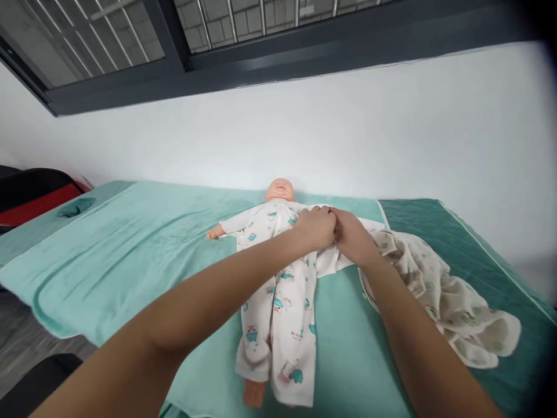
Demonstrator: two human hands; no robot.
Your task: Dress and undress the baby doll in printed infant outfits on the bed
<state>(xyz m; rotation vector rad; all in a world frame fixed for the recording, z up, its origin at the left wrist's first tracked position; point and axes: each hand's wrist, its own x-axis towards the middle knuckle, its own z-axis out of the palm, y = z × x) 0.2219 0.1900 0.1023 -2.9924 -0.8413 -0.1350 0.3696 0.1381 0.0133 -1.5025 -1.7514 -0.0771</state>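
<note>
A white wall (pixel 174 145) is topped by a dark window frame (pixel 326 46) at 12 o'clock, and below it a table (pixel 47 226) is covered with a teal sheet (pixel 126 244). The doll (pixel 279 190) is laid face up at the centre, head toward 12 and bare foot (pixel 255 393) toward 6, dressed in a white suit (pixel 288 293). Small teal figures are printed on the suit; any lettering among them is too small to be read. At 3 o'clock from its chest, a sleeve (pixel 373 225) is held by the left grip (pixel 315 227) and right grip (pixel 354 237), both closed and touching, fingertips hidden. Toward 4 o'clock from them, a printed cream cloth (pixel 439 290) is crumpled.
</note>
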